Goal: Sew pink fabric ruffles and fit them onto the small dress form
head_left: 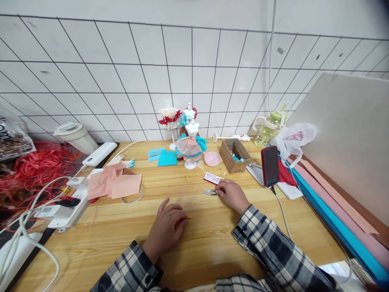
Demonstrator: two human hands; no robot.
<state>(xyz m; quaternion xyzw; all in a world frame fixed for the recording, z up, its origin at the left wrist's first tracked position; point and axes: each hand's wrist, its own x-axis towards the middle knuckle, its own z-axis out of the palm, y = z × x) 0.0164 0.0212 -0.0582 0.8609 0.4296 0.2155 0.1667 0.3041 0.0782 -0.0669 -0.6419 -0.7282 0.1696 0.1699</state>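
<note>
My left hand (167, 228) rests low over the wooden table, thumb and forefinger pinched together. A tiny orange scrap (190, 218) pokes out from its fingertips; the rest of it is hidden. Farther right, my right hand (233, 195) has its fingers closed over the handle end of small metal thread snips (209, 192), whose blades point left on the tabletop. Just beyond those fingers lies a red and white packet (212, 177). Behind it are a pink dish (212, 159) and a miniature dress form (191, 146) in a peach and blue crepe-paper skirt.
A cardboard box (226, 156) holds blue scraps. Blue paper (167, 157) and peach paper (126, 185) lie left. A phone (270, 166) stands at right with its cable hanging down. The power strip (71, 211) and white cables crowd the left edge.
</note>
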